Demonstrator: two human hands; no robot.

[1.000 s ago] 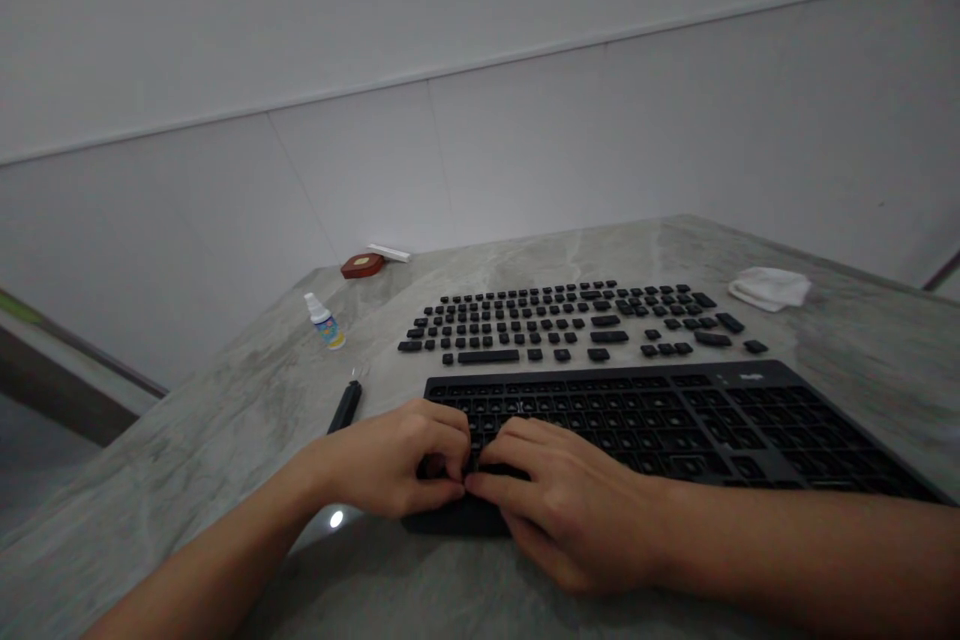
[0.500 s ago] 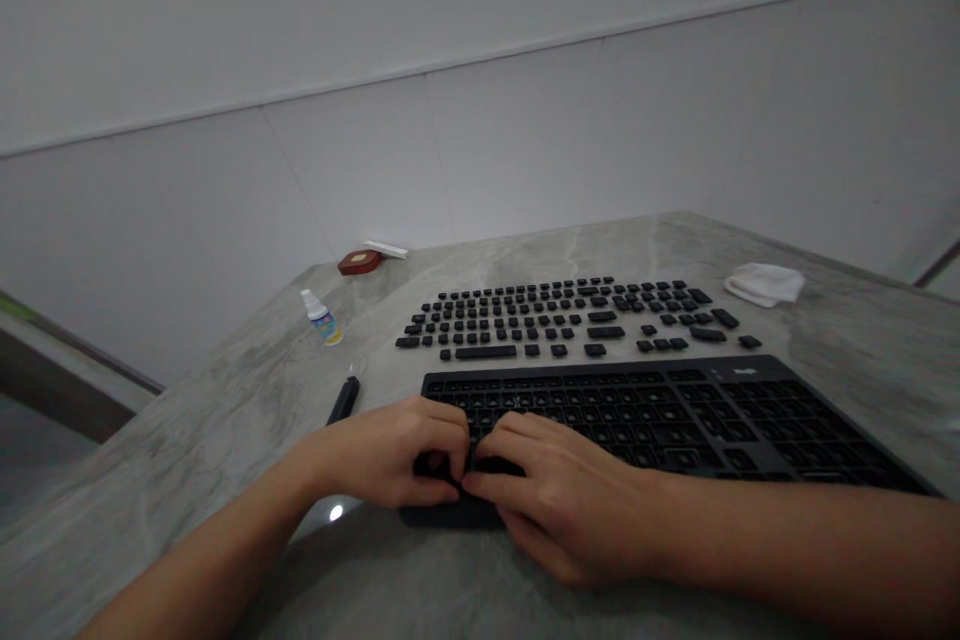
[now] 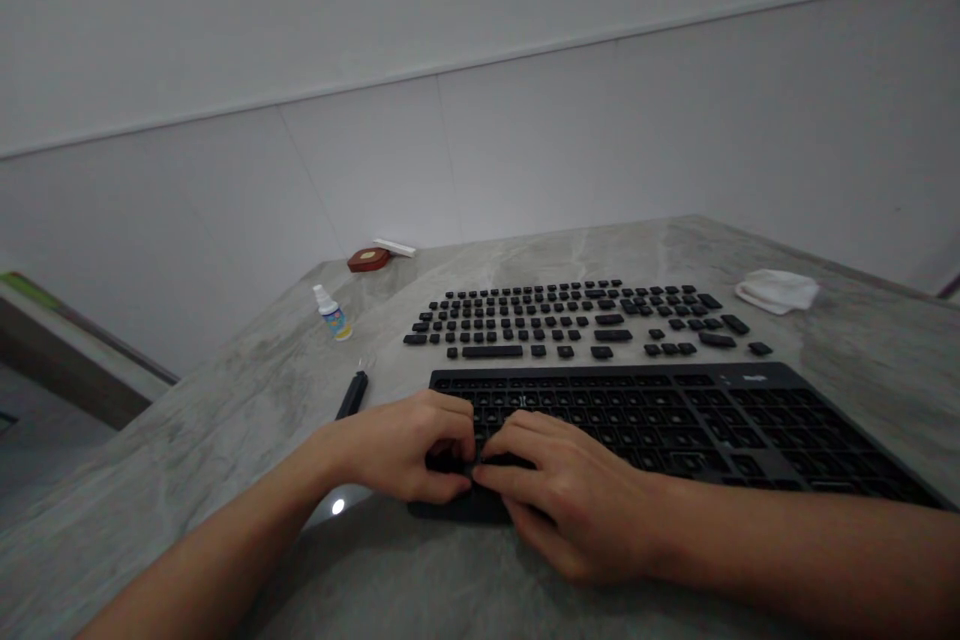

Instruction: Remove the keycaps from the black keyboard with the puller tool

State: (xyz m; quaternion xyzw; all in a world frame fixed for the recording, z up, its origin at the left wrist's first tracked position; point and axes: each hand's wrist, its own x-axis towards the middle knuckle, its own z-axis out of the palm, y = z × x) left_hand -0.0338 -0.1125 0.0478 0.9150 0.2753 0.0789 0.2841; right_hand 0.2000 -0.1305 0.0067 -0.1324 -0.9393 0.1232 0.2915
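A black keyboard (image 3: pixel 765 377) with its keycaps off lies before me, its sockets bare. Over its lower left part, my left hand (image 3: pixel 405 445) has thumb and fingers curled together in a pinch. My right hand (image 3: pixel 566 490) meets it there, its thumb and fingertips bent in close to the left fingertips. Whatever sits between the fingers is hidden by the hands. Behind the keyboard, loose black keycaps are laid out in rows, with the long space bar (image 3: pixel 492 352) at the front.
Left of the keyboard lies a dark-handled tool with wire prongs (image 3: pixel 354 394). Farther back stand a small spray bottle (image 3: pixel 334 313) and a reddish-brown case (image 3: pixel 368 260) beside a white strip (image 3: pixel 395 247). A folded white cloth (image 3: pixel 778 291) rests at the right.
The view has shifted slightly, so the things on the table appear a little farther right. Both hands stay at the same lower left part of the keyboard, fingers barely changed.
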